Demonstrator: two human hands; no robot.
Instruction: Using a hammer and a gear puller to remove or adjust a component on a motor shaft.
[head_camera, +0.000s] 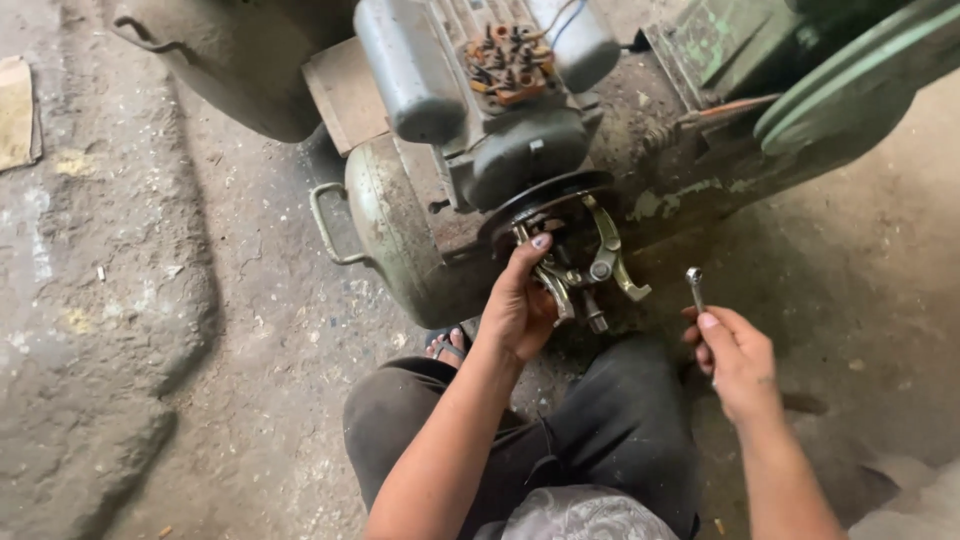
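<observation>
A metal jaw puller (590, 265) is hooked over the black pulley (545, 200) at the end of a grey electric motor (480, 90). My left hand (520, 300) grips one arm of the puller, thumb up against the pulley. My right hand (735, 360) is off to the right and holds a small silver wrench (695, 288) upright, clear of the puller. I am crouched, my dark trousers (600, 430) below the motor.
The motor sits on a worn green air tank (400, 230) with a wire handle (325, 225). A large green flywheel (850, 80) stands at the top right. Dirty concrete floor (200, 350) spreads to the left. A sandalled foot (447, 345) shows under the tank.
</observation>
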